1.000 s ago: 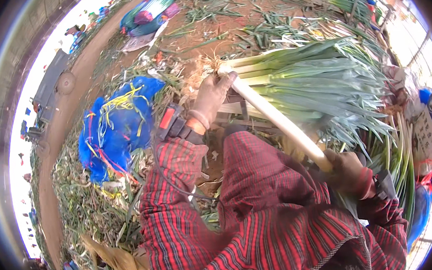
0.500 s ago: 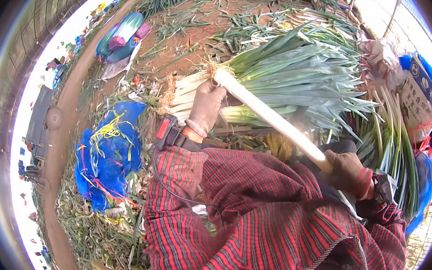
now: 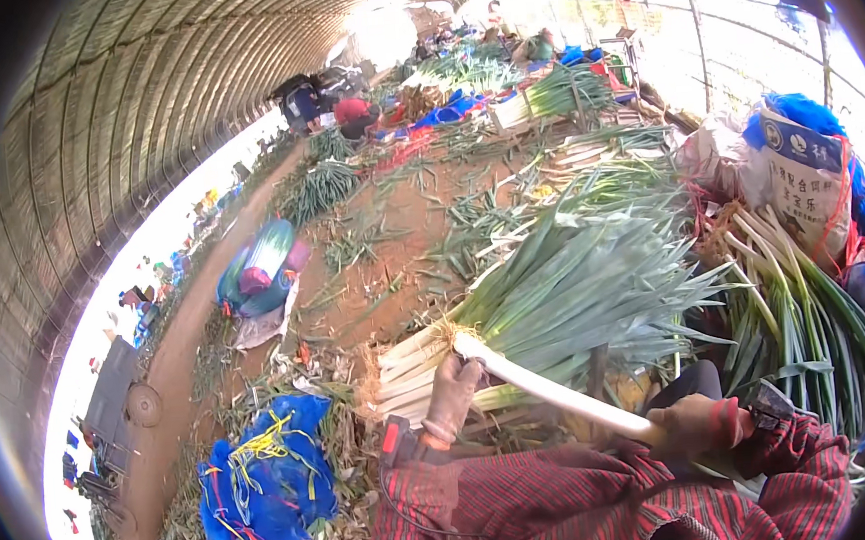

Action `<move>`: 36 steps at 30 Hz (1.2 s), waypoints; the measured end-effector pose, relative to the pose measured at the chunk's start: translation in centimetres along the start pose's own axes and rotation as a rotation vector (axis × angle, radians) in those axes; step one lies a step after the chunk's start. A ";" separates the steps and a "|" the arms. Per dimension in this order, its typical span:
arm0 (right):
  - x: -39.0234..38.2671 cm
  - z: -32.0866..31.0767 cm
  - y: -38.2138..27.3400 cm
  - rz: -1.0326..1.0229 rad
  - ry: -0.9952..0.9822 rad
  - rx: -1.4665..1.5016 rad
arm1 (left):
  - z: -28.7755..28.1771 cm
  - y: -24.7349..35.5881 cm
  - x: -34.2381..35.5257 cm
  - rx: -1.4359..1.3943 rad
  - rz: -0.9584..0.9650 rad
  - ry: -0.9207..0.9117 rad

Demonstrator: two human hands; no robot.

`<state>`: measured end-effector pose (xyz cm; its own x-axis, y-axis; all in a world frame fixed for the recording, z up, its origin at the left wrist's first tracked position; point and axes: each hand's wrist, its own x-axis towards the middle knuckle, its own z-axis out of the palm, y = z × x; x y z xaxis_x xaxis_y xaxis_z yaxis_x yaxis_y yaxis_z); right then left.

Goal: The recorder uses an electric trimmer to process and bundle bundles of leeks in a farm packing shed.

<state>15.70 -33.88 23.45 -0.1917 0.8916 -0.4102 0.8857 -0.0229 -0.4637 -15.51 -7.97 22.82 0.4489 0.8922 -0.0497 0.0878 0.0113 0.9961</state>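
Observation:
A long leek (image 3: 564, 395) with a thick white shaft slants between my two gloved hands. My left hand (image 3: 451, 397) is closed around it just below its root end. My right hand (image 3: 699, 422) grips it farther along, at the lower right, and hides the rest of it. Just beyond the leek lies a big heap of leeks (image 3: 575, 295), their white root ends to the left and their green leaves to the right. A device with a red part (image 3: 394, 435) and a cable sits on my left wrist.
On the right lie more leeks (image 3: 802, 314) beside a printed white sack (image 3: 806, 189). Blue netting with yellow ties (image 3: 272, 482) lies at lower left, among leaf scraps. A netted bundle (image 3: 264, 267) rests near the dirt path. People (image 3: 353, 115) crouch far back in the tunnel.
The view has tilted up, so the tunnel and its far end now show and my hands sit lower in the picture. Both hands still hold the leek, which lies slightly flatter.

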 end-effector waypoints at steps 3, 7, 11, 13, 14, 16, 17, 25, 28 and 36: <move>-0.3 0.3 0.5 -0.027 -0.056 0.100 | 0.0 0.1 -0.5 -0.077 0.075 -0.025; -0.4 1.0 1.3 -0.107 -0.057 0.107 | 0.4 0.7 -1.2 -0.049 0.136 -0.034; 0.1 2.8 3.2 -0.226 -0.073 0.232 | 1.1 1.3 -1.3 -0.077 0.172 -0.012; 0.6 4.0 4.1 -0.346 -0.042 0.257 | 1.5 1.5 -1.1 -0.144 0.180 0.015; 0.8 4.5 4.5 -0.418 -0.031 0.341 | 1.5 1.6 -0.9 -0.143 0.173 0.026; 0.9 5.1 5.1 -0.519 -0.019 0.381 | 1.6 1.9 -0.6 -0.149 0.107 0.018; 0.9 5.2 5.3 -0.483 -0.078 0.544 | 2.2 1.9 -0.6 -0.268 0.173 -0.008; -1.2 3.1 4.1 -0.338 0.004 0.704 | 4.6 4.5 1.2 -0.134 0.083 0.215; -2.1 2.7 3.6 -0.238 -0.062 1.019 | 4.4 5.3 2.1 -0.249 -0.095 0.037; -3.5 2.1 3.0 -0.128 0.018 0.884 | 6.4 4.7 1.6 -0.151 -0.046 -0.242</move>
<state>18.10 -38.05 21.87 -0.2539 0.9179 -0.3051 0.2071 -0.2565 -0.9441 -8.71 -9.36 26.99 0.6485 0.7556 -0.0926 -0.0126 0.1323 0.9911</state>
